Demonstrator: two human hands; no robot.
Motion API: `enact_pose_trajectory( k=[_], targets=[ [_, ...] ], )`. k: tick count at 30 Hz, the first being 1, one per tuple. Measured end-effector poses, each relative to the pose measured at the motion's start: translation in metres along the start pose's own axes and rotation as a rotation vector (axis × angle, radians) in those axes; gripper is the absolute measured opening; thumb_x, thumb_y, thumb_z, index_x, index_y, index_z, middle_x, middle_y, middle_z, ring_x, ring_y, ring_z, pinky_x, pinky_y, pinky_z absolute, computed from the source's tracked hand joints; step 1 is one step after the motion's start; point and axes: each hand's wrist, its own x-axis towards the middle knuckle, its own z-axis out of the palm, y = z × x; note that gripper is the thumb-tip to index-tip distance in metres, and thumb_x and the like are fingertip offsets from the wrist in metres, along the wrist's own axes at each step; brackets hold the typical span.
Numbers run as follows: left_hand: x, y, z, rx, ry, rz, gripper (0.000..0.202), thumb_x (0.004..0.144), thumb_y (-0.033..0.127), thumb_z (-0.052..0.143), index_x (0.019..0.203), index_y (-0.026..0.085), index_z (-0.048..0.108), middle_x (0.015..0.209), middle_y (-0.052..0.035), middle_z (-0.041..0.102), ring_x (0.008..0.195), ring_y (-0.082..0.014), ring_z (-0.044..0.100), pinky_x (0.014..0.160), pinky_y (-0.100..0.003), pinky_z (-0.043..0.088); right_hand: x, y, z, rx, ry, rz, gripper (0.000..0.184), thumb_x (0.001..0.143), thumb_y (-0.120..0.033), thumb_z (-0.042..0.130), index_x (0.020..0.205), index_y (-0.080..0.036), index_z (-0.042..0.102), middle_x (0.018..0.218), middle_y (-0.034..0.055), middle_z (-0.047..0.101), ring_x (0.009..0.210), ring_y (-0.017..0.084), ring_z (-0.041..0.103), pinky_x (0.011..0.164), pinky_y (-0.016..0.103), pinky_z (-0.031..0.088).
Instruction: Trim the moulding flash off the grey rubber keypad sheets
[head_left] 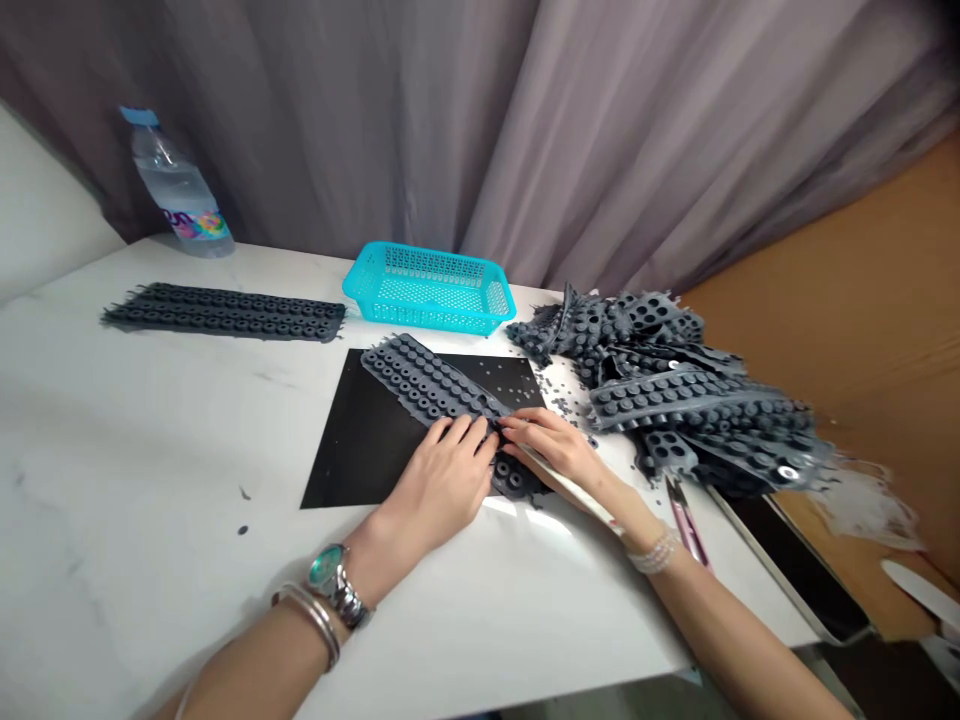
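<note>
A grey moulded-rubber strip of round studs (427,385) lies slantwise on a matt black sheet (360,450), running from the hands toward 10 o'clock. The left hand (442,480) rests open, fingertips pressing on the strip, while the right hand (547,450) grips a slim pale flat stick (570,487) against the strip's edge. At 2 o'clock sits a heap of similar grey strips (675,400), with pink-handled scissors (686,520) at 4 o'clock and a turquoise plastic basket (429,288) at 12 o'clock on the white marble-patterned table (150,430).
</note>
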Motion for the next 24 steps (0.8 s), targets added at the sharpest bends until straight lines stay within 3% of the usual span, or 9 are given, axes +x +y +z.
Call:
enact_pose_trajectory(
  k=[6,15,21,24],
  targets=[
    [-0.0012,0.0005,0.0019,-0.006,0.002,-0.004,0.04,0.098,0.023,0.035,0.13,0.007,0.053,0.13,-0.0153,0.058,0.122,-0.0291,0.048,0.101,-0.045,0.038,-0.0027,0.0042,0.0027,-0.097,0.014,-0.084,0.01,0.094,-0.02,0.057,0.103,-0.02,0.062,0.107,0.0086,0.072,0.097,0.023,0.068,0.075,0.035,0.061],
    [0.0001,0.0009,0.0022,-0.021,0.015,-0.022,0.038,0.098,0.024,0.037,0.127,0.009,0.056,0.129,-0.0143,0.058,0.122,-0.0288,0.047,0.101,-0.043,0.037,-0.0046,-0.0024,0.0009,-0.12,-0.165,-0.069,0.017,0.096,-0.017,0.05,0.109,-0.018,0.061,0.121,0.0137,0.067,0.115,0.028,0.06,0.087,0.047,0.059],
    [-0.0003,0.0005,0.003,-0.025,0.027,-0.027,0.037,0.097,0.023,0.038,0.128,0.011,0.055,0.129,-0.0143,0.058,0.121,-0.0282,0.048,0.1,-0.044,0.038,-0.0034,0.0014,0.0021,-0.048,-0.03,0.004,0.016,0.097,-0.018,0.048,0.107,-0.02,0.06,0.115,0.0137,0.069,0.11,0.025,0.063,0.086,0.043,0.06],
    [-0.0006,0.0002,0.0039,-0.033,0.027,-0.03,0.036,0.097,0.024,0.038,0.126,0.011,0.056,0.13,-0.0137,0.058,0.121,-0.0282,0.048,0.1,-0.044,0.038,-0.0033,0.0029,0.0012,-0.071,-0.02,-0.036,0.013,0.096,-0.019,0.052,0.105,-0.02,0.061,0.109,0.0111,0.072,0.104,0.023,0.066,0.08,0.038,0.06]
  ],
)
